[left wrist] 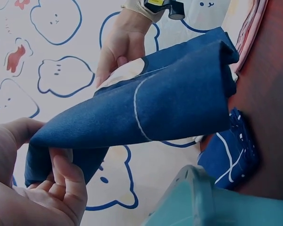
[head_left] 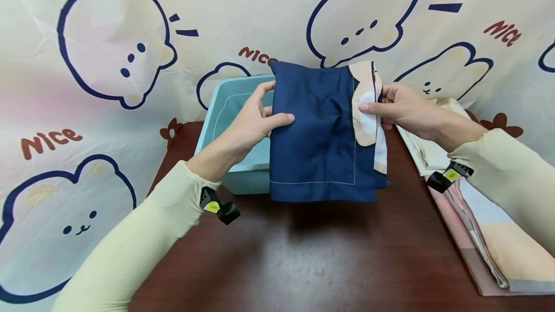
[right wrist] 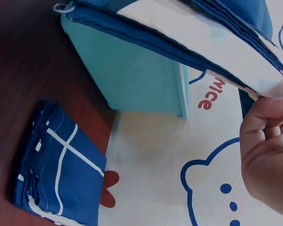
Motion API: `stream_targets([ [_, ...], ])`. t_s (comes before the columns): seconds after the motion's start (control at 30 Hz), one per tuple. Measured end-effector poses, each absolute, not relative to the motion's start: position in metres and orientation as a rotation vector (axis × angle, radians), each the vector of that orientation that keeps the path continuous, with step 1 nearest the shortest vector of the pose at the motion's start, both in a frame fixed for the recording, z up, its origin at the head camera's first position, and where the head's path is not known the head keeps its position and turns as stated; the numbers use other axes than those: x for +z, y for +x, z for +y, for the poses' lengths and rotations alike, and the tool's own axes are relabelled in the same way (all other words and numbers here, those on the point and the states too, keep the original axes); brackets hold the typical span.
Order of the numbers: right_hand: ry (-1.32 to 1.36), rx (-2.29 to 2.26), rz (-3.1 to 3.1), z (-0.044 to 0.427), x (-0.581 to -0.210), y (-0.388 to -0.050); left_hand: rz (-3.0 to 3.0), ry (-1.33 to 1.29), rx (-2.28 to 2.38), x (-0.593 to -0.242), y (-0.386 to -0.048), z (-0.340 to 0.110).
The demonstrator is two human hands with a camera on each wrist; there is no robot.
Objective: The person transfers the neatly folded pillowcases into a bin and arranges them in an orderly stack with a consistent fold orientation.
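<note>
Folded navy printed cloth (head_left: 314,134): up off brown tbl (head_left: 303,264), nr side of teal bin (head_left: 247,183) | L hand (head_left: 257,122) pinched one side edge, R hand (head_left: 407,110) opp. edge | looked light, soft, floppy; both edges best, layers tog.

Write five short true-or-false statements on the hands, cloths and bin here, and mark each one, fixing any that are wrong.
1. The left hand and right hand both hold the navy cloth. True.
2. The navy cloth lies inside the bin. False: it is held up in front of the bin in the head view.
3. The bin is bright red. False: it is blue-green.
4. A blue cloth with white lines lies on the table in the right wrist view. True.
5. The pink and peach cloth lies at the person's left. False: it lies at the right.
</note>
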State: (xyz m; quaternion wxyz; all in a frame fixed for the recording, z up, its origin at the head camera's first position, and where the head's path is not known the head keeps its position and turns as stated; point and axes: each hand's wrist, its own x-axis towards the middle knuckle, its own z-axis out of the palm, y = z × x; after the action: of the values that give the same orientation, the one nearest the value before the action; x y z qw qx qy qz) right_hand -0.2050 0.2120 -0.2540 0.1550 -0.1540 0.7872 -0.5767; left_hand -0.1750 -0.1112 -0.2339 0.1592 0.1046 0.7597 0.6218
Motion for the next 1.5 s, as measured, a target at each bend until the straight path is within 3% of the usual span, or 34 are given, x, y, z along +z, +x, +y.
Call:
stream_targets([
  [1.5, -0.503, -1.698, 2.206, 0.139, -0.241, -0.22, 2.292, 0.253, 1.642, -0.211, -0.182, -0.177],
])
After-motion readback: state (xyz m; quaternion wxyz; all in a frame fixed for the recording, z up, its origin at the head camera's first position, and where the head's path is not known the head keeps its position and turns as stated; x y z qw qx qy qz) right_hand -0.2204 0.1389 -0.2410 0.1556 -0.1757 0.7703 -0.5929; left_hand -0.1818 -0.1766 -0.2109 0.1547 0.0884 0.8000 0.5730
